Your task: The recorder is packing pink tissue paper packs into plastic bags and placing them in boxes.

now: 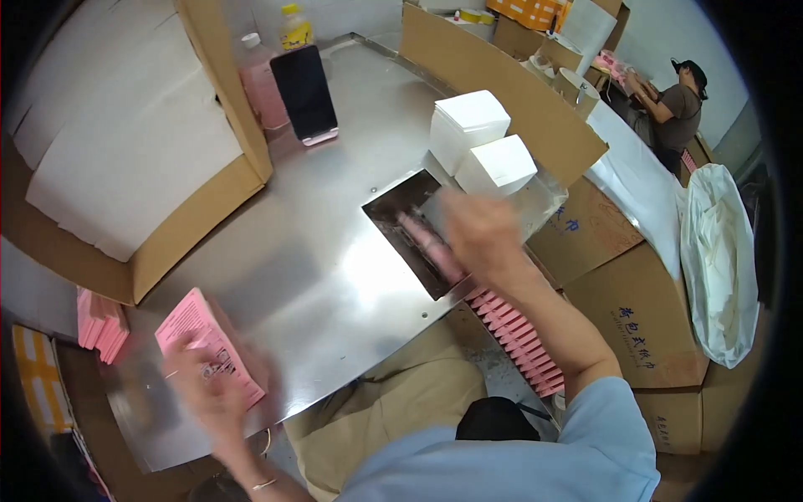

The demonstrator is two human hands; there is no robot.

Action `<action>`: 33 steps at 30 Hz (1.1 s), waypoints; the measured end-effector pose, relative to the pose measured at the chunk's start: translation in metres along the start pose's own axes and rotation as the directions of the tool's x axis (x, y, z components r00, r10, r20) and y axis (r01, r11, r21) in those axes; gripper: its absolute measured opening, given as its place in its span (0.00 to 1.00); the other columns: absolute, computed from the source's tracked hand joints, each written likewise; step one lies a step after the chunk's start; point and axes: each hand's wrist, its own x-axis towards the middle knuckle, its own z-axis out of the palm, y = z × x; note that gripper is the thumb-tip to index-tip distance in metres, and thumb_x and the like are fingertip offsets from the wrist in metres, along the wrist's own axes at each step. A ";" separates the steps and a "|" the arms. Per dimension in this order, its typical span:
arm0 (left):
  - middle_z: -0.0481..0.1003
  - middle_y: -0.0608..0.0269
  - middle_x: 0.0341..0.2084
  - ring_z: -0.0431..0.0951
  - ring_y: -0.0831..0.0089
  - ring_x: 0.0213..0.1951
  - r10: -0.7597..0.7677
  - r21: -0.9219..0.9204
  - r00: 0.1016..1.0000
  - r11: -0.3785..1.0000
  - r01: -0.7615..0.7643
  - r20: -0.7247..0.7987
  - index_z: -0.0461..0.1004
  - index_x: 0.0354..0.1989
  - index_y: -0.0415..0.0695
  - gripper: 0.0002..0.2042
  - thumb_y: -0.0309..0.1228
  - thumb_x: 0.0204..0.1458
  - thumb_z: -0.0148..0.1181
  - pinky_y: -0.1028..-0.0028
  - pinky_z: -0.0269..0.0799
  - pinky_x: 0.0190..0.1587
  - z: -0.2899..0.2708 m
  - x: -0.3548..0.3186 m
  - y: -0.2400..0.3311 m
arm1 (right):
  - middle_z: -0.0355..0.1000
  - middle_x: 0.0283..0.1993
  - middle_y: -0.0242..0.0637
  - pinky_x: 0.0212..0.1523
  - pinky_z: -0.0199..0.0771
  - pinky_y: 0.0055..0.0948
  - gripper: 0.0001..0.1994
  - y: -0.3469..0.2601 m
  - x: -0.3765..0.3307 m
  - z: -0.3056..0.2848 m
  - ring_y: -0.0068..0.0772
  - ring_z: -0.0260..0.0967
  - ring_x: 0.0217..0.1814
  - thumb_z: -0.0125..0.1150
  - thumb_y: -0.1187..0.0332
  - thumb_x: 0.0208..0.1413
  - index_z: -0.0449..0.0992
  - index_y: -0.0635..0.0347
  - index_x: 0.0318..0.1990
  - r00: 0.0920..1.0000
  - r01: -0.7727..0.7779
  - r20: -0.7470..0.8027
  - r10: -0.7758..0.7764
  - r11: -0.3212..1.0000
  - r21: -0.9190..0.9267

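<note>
At the lower left, my left hand (199, 381) is over a stack of pink printed packets (205, 335) standing on the metal table. Motion blurs its fingers, so whether they hold a packet cannot be made out. My right hand (481, 226) is curled closed above the right edge of a dark rectangular opening (427, 272) in the tabletop. A grey blurred shape sits beside its fingers; what it grips is hidden. Inside the opening lies a long pink packet (431, 243), partly blurred. Beneath my right forearm, a row of pink packets (519, 339) runs down from the table edge.
Two stacks of white tissues (470, 125) stand behind the opening. A phone on a stand (305, 92) and bottles (263, 84) are at the back. On the left is a cardboard box (201, 230) of white sheets; cartons (627, 318) line the right. Another person (673, 109) sits far right.
</note>
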 end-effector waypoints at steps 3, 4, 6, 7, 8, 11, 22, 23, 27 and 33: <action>0.71 0.49 0.48 0.68 0.49 0.54 -0.080 0.291 0.997 0.953 0.081 -0.017 0.68 0.47 0.40 0.20 0.18 0.41 0.53 0.53 0.55 0.63 -0.031 -0.008 -0.045 | 0.69 0.36 0.38 0.41 0.64 0.41 0.12 0.052 0.008 -0.007 0.40 0.66 0.45 0.63 0.61 0.54 0.76 0.61 0.36 0.993 -0.121 -0.053 0.109 0.909 -0.398; 0.71 0.51 0.47 0.68 0.50 0.54 -0.137 0.390 0.980 0.918 0.071 0.144 0.68 0.49 0.40 0.20 0.18 0.43 0.53 0.54 0.54 0.64 -0.029 -0.009 -0.059 | 0.69 0.36 0.38 0.41 0.64 0.41 0.11 0.066 0.003 -0.002 0.41 0.66 0.44 0.62 0.61 0.54 0.76 0.60 0.36 0.992 -0.122 -0.071 0.103 0.919 -0.374; 0.72 0.52 0.46 0.68 0.51 0.54 -0.208 0.488 0.938 0.871 0.049 0.277 0.68 0.50 0.40 0.20 0.17 0.46 0.54 0.54 0.53 0.64 -0.022 -0.003 -0.064 | 0.68 0.35 0.38 0.41 0.64 0.42 0.10 0.080 0.008 0.005 0.41 0.65 0.43 0.62 0.62 0.55 0.77 0.60 0.35 0.991 -0.116 -0.099 0.087 0.932 -0.343; 0.72 0.52 0.46 0.68 0.51 0.53 -0.183 0.449 0.937 0.893 0.032 0.297 0.68 0.51 0.40 0.18 0.18 0.49 0.53 0.54 0.55 0.64 -0.019 0.000 -0.065 | 0.68 0.36 0.38 0.41 0.65 0.42 0.09 0.085 0.012 0.006 0.41 0.65 0.43 0.62 0.63 0.54 0.77 0.59 0.35 0.989 -0.139 -0.089 0.118 0.948 -0.287; 0.72 0.51 0.45 0.69 0.51 0.52 -0.159 0.413 0.932 0.911 0.011 0.327 0.68 0.52 0.41 0.17 0.19 0.53 0.52 0.55 0.56 0.63 -0.020 0.003 -0.064 | 0.68 0.36 0.38 0.42 0.66 0.42 0.08 0.083 0.010 0.008 0.41 0.66 0.43 0.63 0.65 0.53 0.78 0.59 0.35 0.985 -0.170 -0.068 0.159 0.959 -0.227; 0.72 0.51 0.45 0.70 0.52 0.51 -0.178 0.264 0.976 0.954 0.140 0.126 0.68 0.52 0.41 0.14 0.22 0.58 0.51 0.57 0.62 0.60 -0.010 0.003 -0.038 | 0.68 0.37 0.40 0.43 0.67 0.42 0.08 0.085 0.005 0.006 0.43 0.66 0.44 0.63 0.71 0.49 0.78 0.59 0.37 0.987 -0.154 -0.071 0.146 0.980 -0.129; 0.64 0.43 0.58 0.66 0.47 0.56 0.354 -0.208 0.865 0.932 -0.296 0.355 0.69 0.54 0.35 0.33 0.38 0.36 0.69 0.43 0.55 0.59 0.097 -0.005 0.067 | 0.68 0.54 0.57 0.67 0.43 0.75 0.22 -0.097 -0.080 -0.007 0.72 0.60 0.65 0.60 0.69 0.50 0.72 0.72 0.53 0.825 0.482 -0.003 -0.564 0.702 0.524; 0.62 0.41 0.61 0.65 0.46 0.57 0.293 -0.108 0.872 0.956 -0.273 0.393 0.68 0.55 0.35 0.38 0.40 0.33 0.72 0.39 0.51 0.61 0.097 -0.006 0.063 | 0.70 0.39 0.47 0.67 0.47 0.74 0.13 -0.095 -0.053 0.010 0.51 0.73 0.50 0.60 0.69 0.44 0.77 0.62 0.39 0.930 0.307 -0.016 -0.366 0.753 0.582; 0.59 0.40 0.66 0.56 0.41 0.67 0.250 -0.012 0.935 0.967 -0.255 0.250 0.68 0.59 0.39 0.41 0.49 0.34 0.71 0.41 0.49 0.62 0.117 -0.001 0.096 | 0.73 0.33 0.39 0.64 0.54 0.66 0.08 -0.084 -0.004 0.030 0.39 0.73 0.38 0.60 0.69 0.42 0.75 0.60 0.32 0.866 0.289 0.383 -0.322 0.947 0.142; 0.62 0.47 0.64 0.60 0.40 0.61 0.290 0.151 0.886 0.920 -0.363 0.363 0.75 0.55 0.49 0.29 0.49 0.44 0.66 0.49 0.57 0.53 0.100 -0.014 0.074 | 0.71 0.39 0.43 0.46 0.67 0.46 0.15 -0.020 0.000 -0.010 0.48 0.69 0.45 0.63 0.69 0.48 0.73 0.63 0.44 0.991 0.088 0.111 -0.076 0.990 -0.111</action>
